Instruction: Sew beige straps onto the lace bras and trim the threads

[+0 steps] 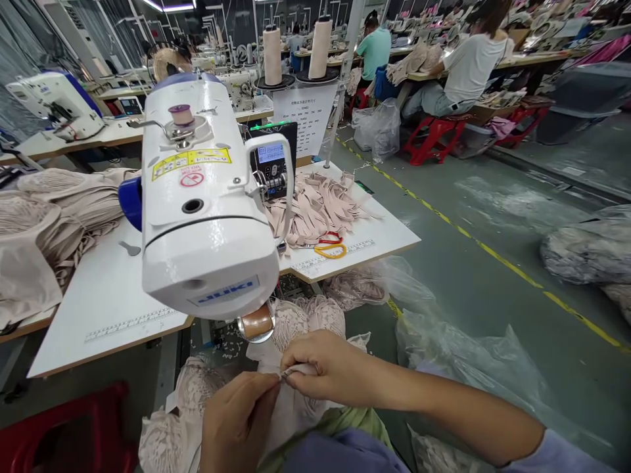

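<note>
My left hand and my right hand meet in front of the sewing machine, their fingertips pinched close together on the edge of a pale pink bra. Its lace cups show behind my right hand, below the machine's head, and part of its band hangs under my fingers. More lace cups lie to the left of my left hand. The exact bit of fabric between the fingertips is mostly hidden.
On the white table lie a heap of pink straps and yellow-and-red-handled scissors. Stacked bras are at left. A red stool stands lower left; plastic bags lie on the floor. Other people sit at machines behind.
</note>
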Action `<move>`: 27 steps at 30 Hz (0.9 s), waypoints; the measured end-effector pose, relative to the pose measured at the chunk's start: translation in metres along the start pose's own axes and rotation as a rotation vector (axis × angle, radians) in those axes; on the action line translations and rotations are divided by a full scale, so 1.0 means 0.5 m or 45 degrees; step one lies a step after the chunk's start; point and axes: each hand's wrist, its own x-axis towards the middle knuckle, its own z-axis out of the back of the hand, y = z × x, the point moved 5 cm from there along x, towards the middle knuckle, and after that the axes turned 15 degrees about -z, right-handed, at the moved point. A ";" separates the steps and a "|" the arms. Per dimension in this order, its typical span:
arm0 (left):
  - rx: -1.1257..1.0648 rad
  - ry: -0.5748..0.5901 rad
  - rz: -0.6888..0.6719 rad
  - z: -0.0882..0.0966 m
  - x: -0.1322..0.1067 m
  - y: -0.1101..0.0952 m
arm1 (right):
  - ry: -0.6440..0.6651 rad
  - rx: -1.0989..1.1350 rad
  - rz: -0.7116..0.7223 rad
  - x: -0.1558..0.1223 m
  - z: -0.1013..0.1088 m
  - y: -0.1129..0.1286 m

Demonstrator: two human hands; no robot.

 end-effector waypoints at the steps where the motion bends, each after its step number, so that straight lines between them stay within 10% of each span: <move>1: -0.007 0.014 0.008 -0.001 0.001 0.002 | 0.014 -0.021 0.009 0.000 -0.001 -0.001; 10: 0.040 0.112 -0.064 0.003 0.016 0.016 | 0.007 -0.156 0.149 -0.006 0.000 0.003; 16: 0.186 0.432 0.011 -0.015 0.011 0.025 | -0.071 -0.229 0.226 -0.009 -0.008 -0.002; 22: 0.314 0.229 0.010 -0.012 0.023 0.012 | -0.367 -0.270 0.337 -0.003 0.007 0.025; 27: 0.624 0.136 -0.042 0.011 0.026 0.047 | -0.246 -0.301 0.138 0.080 0.038 0.039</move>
